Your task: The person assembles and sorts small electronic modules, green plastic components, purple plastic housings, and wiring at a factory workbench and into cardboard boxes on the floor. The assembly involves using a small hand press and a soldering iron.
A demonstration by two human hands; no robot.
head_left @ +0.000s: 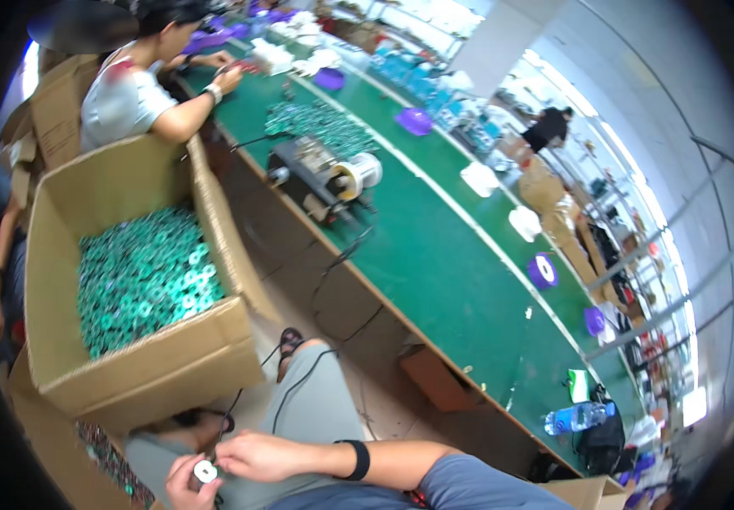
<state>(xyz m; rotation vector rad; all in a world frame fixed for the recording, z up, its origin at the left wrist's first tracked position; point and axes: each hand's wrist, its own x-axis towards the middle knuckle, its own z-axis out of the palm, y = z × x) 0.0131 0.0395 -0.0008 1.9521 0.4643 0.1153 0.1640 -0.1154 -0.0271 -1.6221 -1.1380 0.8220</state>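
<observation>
Low in front of my lap, my left hand [184, 486] is closed around a small round part [205, 471] with a white face and a dark hole in its middle. Right beside it is my right hand [260, 456], its fingertips pinched together close to the part's edge. Whatever those fingertips hold is too small to make out. A thin black cord [286, 399] trails over my grey trouser leg near the right hand. Just beyond my hands stands an open cardboard box [146, 361], partly filled with many green ring-shaped pieces [146, 280].
A long green workbench [435, 263] runs diagonally to my right. On it are a dark machine with a white spool [358, 176], scattered green pieces [320, 126], purple bowls [415, 121] and a water bottle [579, 418]. A co-worker [129, 98] works at the far left end.
</observation>
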